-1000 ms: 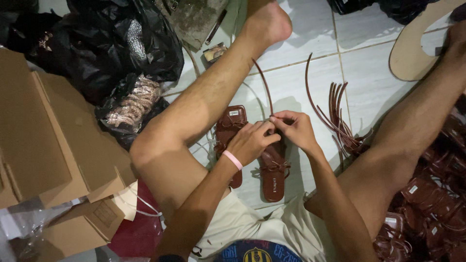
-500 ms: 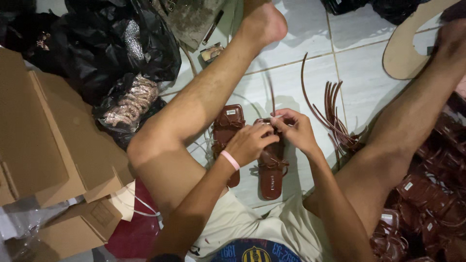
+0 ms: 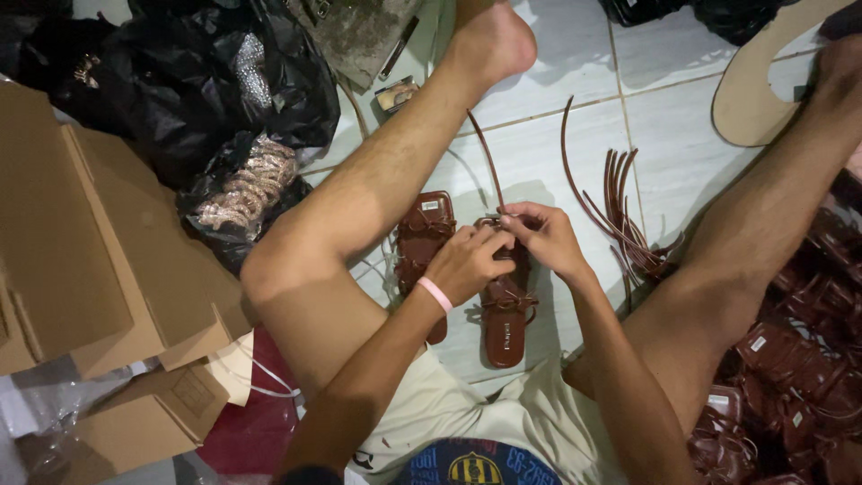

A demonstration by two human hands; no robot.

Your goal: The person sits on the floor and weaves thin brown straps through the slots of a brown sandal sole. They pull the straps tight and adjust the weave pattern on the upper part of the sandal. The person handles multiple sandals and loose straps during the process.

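Brown sandal (image 3: pixel 505 310) lain on tiled floor (image 3: pixel 664 153) between legs, beside second sandal (image 3: pixel 425 242). Thin brown strap (image 3: pixel 487 162) pinched by left hand (image 3: pixel 467 260) and right hand (image 3: pixel 548 238) at toe end; since half second ago, hands hardly moved, threading seems continued.

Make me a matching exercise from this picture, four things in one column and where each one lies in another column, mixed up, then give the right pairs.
Things:
1. brown sandal
2. loose brown straps
3. cardboard boxes
4. pink wristband

Places:
A. on the left hand's wrist
B. at the picture's left edge, beside the black bags
C. on the tiles past the right hand
D. under both hands, between the legs

Pairs: 1-D, 2-C, 3-B, 4-A
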